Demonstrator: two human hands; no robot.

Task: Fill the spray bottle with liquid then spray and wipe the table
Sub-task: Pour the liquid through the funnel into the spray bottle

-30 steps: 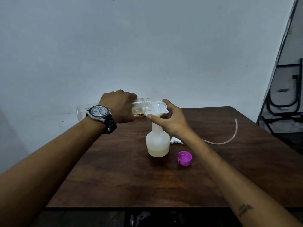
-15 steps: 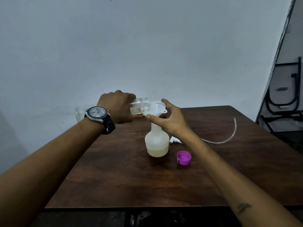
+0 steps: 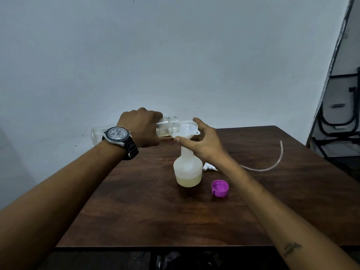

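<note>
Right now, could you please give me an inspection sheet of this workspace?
Surface: dark wooden table.
Job's things: translucent spray bottle upright, yellowish liquid low in it, white funnel in its neck; clear bottle tipped about level, mouth at the funnel rim, no stream visible; white spray head lying partly hidden behind the right forearm.
Clutter: purple cap, open side up, right of the spray bottle.
Grippers: left hand grips the clear bottle; right hand pinches the funnel rim.
Cables: nothing seen; a clear tube curves across the table's right side.
Surroundings: pale wall; black-framed chairs at right.
</note>
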